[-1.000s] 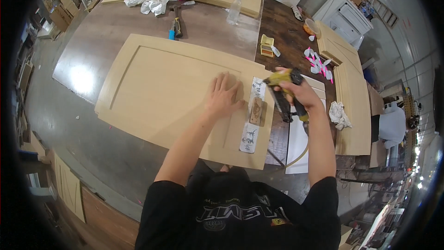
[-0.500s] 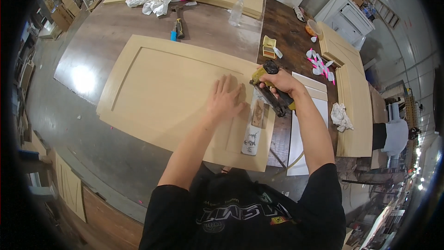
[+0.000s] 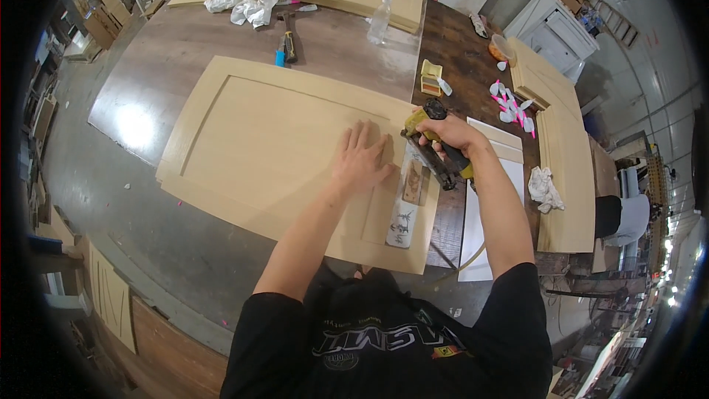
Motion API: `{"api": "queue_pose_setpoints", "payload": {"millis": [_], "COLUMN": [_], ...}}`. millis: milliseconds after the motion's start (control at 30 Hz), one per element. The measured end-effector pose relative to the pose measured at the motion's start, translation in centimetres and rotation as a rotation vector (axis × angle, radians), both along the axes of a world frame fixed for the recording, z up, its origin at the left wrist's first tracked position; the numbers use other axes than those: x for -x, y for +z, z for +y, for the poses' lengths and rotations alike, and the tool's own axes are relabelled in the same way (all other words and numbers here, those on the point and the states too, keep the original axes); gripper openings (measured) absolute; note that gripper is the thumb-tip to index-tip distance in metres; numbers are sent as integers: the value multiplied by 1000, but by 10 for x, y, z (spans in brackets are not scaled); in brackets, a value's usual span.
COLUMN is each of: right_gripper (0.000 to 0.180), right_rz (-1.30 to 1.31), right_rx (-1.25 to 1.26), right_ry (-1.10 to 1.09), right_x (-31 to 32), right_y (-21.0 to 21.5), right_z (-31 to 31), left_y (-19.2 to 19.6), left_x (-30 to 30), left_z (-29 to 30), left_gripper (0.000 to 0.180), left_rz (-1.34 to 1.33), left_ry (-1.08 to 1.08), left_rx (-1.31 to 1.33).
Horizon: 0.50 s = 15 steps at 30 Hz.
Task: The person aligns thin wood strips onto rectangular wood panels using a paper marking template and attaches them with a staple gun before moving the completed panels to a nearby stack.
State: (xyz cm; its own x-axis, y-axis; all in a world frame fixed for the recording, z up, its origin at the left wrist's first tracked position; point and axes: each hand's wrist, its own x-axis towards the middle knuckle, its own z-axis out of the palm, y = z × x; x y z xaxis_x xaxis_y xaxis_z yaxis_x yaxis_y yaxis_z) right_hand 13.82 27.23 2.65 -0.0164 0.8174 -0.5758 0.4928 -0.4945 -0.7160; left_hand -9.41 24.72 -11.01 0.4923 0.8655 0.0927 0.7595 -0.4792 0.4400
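Left hand (image 3: pixel 360 161) lies flat, fingers slightly spread, on the pale framed panel (image 3: pixel 273 133), grasping nothing; the panel rests on the worktable (image 3: pixel 199 41). Right hand (image 3: pixel 453 135) curls around 1 yellow-and-black nail gun (image 3: pixel 432 159) at the panel's right edge.

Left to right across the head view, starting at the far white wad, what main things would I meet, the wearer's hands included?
Far white wad → hammer → left hand → nail gun in right hand → pink-and-white pieces → near white wad
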Motion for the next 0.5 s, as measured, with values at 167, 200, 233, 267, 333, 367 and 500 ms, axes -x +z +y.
{"api": "queue_pose_setpoints", "payload": {"millis": [167, 200, 233, 267, 333, 367, 500], "right_gripper": [48, 48, 50, 58, 60, 61, 69], "right_rz": [3, -2, 50, 104, 165, 179, 271], "right_rx": [-100, -112, -144, -176, -192, -199, -152], "right_ry": [9, 14, -10, -34, -36, -36, -38], "right_x": [10, 12, 13, 12, 9, 12, 17], "right_y": [6, 15, 25, 30, 29, 29, 32], "right_z": [-18, -27, -43, -57, -85, -99, -167], "left_y": [-7, -3, 0, 3, 1, -6, -18], "left_x": [1, 1, 3, 5, 7, 9, 30], "left_z": [-1, 0, -4, -8, -8, -10, -37], "left_gripper": [77, 77, 77, 77, 78, 79, 78], "left_rz": [-17, -22, -27, -31, -8, 18, -66], "left_ry": [-6, -1, -13, -27, -21, -18, -94], "left_rx": [-26, -38, -21, -3, 2, 18, 6]}}
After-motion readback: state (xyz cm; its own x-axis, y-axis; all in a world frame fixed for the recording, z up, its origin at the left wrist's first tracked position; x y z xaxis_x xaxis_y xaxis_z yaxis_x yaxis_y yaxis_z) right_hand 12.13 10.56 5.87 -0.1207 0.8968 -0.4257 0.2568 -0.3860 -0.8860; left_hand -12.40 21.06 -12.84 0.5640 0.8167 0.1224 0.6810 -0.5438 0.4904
